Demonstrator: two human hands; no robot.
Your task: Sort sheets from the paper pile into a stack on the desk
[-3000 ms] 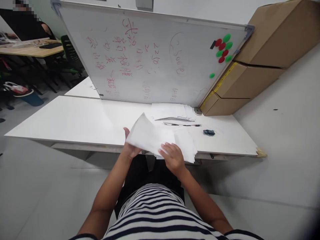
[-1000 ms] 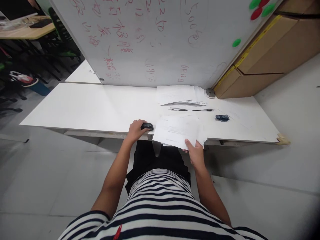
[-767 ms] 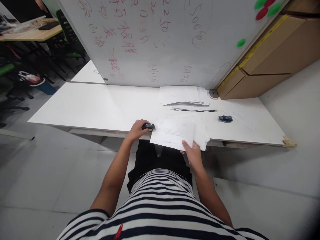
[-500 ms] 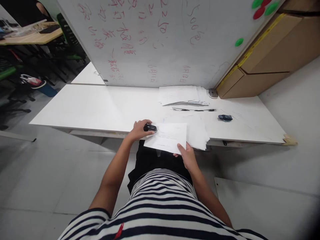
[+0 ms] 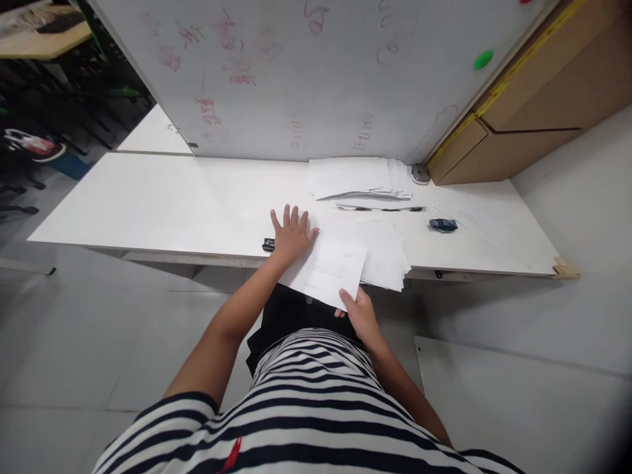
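Observation:
My left hand (image 5: 292, 236) is spread with its fingers apart, over the upper left part of a printed sheet of paper (image 5: 330, 266). It holds nothing. Beside its wrist, at the table's front edge, lies a black stapler (image 5: 268, 245), partly covered by the hand. My right hand (image 5: 363, 315) pinches the sheet's lower right corner, thumb on top. The sheet sticks out past the table edge towards me. Just right of it, partly under it, lies a loose pile of papers (image 5: 385, 253).
On the white table (image 5: 162, 204) a larger paper stack (image 5: 350, 176) sits against the whiteboard (image 5: 266, 85). A thin dark-and-clear strip (image 5: 380, 209) lies before it. To the right are a dark blue object (image 5: 443, 225), a grey round item (image 5: 420, 174) and cardboard boxes (image 5: 528, 155).
My left hand has let go of the stapler, which now lies left of the sheet, and has opened over the paper. The sheet has tilted slightly in my right hand. The view has shifted.

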